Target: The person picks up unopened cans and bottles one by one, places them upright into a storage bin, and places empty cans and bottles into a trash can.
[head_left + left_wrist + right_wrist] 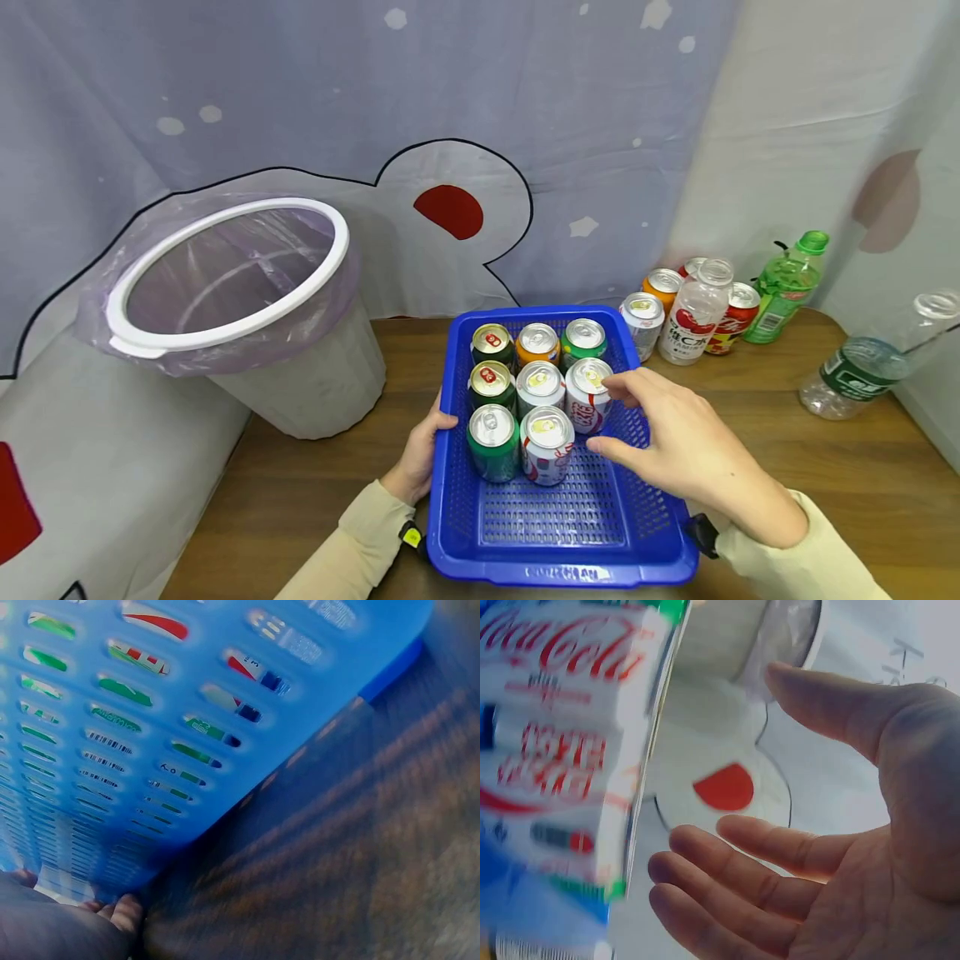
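A blue plastic basket (555, 575) holds several drinks cans standing upright in rows. My left hand (418, 450) grips its left rim, thumb on top; in the left wrist view that hand's fingers (124, 911) are by the basket's perforated wall (172, 817). My right hand (675, 442) hovers over the right side, thumb and fingers spread, nothing between them. Nearest to it is a white can with red print (588, 396). Another white can (547, 446) and a green can (493, 442) stand at the front of the group. In the right wrist view, a Coca-Cola can (562, 656) is apart from the right hand (832, 847).
Left of the basket stands a bin with a white rim (225, 337) and a purple bag liner. Behind the basket at right are a clear bottle (686, 329), several cans and a green bottle (783, 292). A green-labelled bottle (858, 371) stands farther right on the wooden table (315, 500).
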### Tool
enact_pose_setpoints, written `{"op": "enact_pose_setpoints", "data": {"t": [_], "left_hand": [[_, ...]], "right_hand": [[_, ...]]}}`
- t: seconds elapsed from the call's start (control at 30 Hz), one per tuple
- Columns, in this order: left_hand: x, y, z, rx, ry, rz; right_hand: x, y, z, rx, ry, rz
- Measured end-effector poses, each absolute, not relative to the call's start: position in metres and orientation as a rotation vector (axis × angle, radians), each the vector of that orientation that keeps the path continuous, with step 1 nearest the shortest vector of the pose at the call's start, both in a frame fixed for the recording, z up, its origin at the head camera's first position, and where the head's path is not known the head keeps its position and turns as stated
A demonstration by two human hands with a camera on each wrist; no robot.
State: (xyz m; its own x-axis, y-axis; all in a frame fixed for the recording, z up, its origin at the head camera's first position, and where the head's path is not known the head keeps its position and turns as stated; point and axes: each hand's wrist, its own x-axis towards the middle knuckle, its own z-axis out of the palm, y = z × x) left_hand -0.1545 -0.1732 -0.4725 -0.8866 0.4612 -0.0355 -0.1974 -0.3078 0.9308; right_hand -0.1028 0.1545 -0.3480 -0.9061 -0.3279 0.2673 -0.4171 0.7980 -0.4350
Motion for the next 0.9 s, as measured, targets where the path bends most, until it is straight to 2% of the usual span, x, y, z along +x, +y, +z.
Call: {"op": "enact_pose_setpoints", "data": {"t": [0.4,0.67,0.77,0.9], "left_hand": [[-0.159,-0.180,-0.461,0.409,1.714,2.251],[-0.156,-0.182,-0.434,0.280,2.381,2.261],[-0.148,-0.184,-0.417,0.346,2.612,2.240],[-0.134,-0.190,-0.393,0.628,2.992,2.135]], "right_hand": [[-0.105,0.251,-0.355,0.196,-2.635,0.741],[-0.103,0.301,-0.363,-0.170,-2.519,0.733],[-0.102,0.314,-0.367,-0.307,-2.423,0.737],[-0.106,0.329,-0.375,-0.478,-2.271,0.870]]}}
